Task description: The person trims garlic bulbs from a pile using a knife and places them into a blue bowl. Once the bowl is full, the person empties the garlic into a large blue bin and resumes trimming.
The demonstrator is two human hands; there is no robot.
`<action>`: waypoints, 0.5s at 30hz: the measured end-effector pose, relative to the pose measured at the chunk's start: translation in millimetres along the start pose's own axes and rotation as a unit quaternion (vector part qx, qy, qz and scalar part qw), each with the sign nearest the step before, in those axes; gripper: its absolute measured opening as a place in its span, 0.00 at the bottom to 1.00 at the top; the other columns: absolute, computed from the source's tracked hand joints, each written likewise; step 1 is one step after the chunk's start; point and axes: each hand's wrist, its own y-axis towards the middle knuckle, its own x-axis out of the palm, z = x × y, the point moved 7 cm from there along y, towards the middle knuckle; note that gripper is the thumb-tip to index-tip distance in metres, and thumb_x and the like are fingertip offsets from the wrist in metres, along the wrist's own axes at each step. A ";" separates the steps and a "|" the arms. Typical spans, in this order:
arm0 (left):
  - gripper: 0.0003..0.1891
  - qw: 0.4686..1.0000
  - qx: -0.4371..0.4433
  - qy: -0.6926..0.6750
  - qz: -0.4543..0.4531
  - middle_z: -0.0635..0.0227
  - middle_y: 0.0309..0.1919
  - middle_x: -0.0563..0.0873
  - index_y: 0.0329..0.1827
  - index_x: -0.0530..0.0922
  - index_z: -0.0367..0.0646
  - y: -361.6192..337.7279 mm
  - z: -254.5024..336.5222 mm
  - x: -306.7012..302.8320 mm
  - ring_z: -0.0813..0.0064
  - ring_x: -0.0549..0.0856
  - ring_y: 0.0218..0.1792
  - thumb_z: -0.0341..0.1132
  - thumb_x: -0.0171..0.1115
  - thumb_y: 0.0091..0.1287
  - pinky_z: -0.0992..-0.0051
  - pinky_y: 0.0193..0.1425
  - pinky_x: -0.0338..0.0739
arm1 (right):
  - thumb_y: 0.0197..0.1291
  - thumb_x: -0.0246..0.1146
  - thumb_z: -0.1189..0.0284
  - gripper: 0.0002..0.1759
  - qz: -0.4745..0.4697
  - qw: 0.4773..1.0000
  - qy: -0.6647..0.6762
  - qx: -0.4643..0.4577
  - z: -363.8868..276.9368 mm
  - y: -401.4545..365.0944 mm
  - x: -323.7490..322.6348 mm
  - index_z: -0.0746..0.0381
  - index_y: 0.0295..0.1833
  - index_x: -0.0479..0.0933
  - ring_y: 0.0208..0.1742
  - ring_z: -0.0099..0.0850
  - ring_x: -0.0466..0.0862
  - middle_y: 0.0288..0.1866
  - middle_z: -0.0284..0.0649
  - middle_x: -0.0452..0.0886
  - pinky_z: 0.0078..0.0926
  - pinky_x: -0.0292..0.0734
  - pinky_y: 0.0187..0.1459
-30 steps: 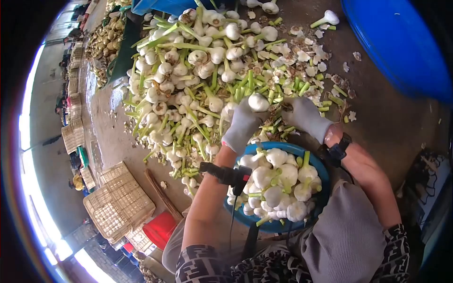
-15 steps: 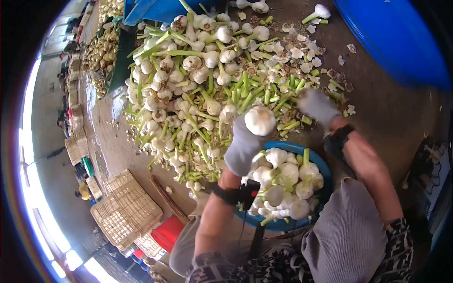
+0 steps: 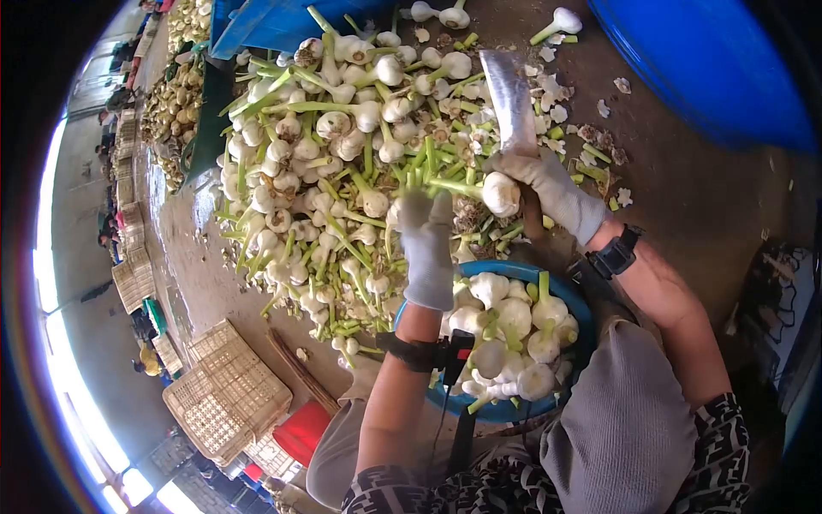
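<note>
My right hand (image 3: 552, 188), in a pale work glove, is closed around a knife; its broad metal blade (image 3: 509, 94) points up and away. A garlic bulb (image 3: 501, 194) with a green stem sits right against those gloved fingers, its stem reaching left. My left hand (image 3: 425, 240), gloved too, is at that stem's far end, fingers raised and apart, slightly blurred. Both are over a large heap of garlic (image 3: 342, 128) with long stems. Below them, between my knees, a blue basin (image 3: 585, 330) holds several bulbs with short stems.
Cut stems and papery skins (image 3: 548, 103) litter the floor beside the heap. A blue tub (image 3: 711, 68) stands at upper right and a blue crate (image 3: 282, 26) at the top. Woven baskets (image 3: 227, 390), a red object (image 3: 301, 431) and a wooden stick (image 3: 300, 368) are at left.
The bulb in my left hand is gone from it, and that hand has moved slightly left. My right hand has swung left; the knife and a stemmed bulb now show clearly beside it.
</note>
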 end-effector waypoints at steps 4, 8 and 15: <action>0.22 0.974 0.071 0.001 -0.214 0.58 0.49 0.79 0.58 0.68 0.33 -6.0 14.7 27.0 0.64 0.78 0.49 0.35 0.55 0.63 0.70 0.56 0.72 | 0.52 0.65 0.63 0.14 -0.041 0.937 -0.348 0.011 -6.7 4.0 14.2 0.62 0.39 0.80 0.32 0.19 0.79 0.29 0.34 0.81 0.21 0.73 0.34; 0.24 0.959 -0.016 -0.105 -0.261 0.63 0.38 0.83 0.50 0.75 0.32 -2.3 1.5 36.5 0.66 0.82 0.39 0.44 0.59 0.58 0.73 0.48 0.76 | 0.50 0.63 0.64 0.14 -0.060 0.869 -0.484 -0.087 -27.5 10.1 18.0 0.62 0.39 0.80 0.34 0.36 0.82 0.33 0.45 0.83 0.31 0.75 0.38; 0.16 0.982 -0.022 -0.129 -0.139 0.67 0.33 0.81 0.45 0.74 0.39 7.0 -19.3 -2.4 0.72 0.81 0.33 0.43 0.54 0.64 0.77 0.36 0.78 | 0.53 0.56 0.60 0.16 0.088 0.702 -0.687 0.166 26.5 13.7 -87.8 0.55 0.43 0.80 0.43 0.45 0.81 0.39 0.49 0.82 0.37 0.75 0.47</action>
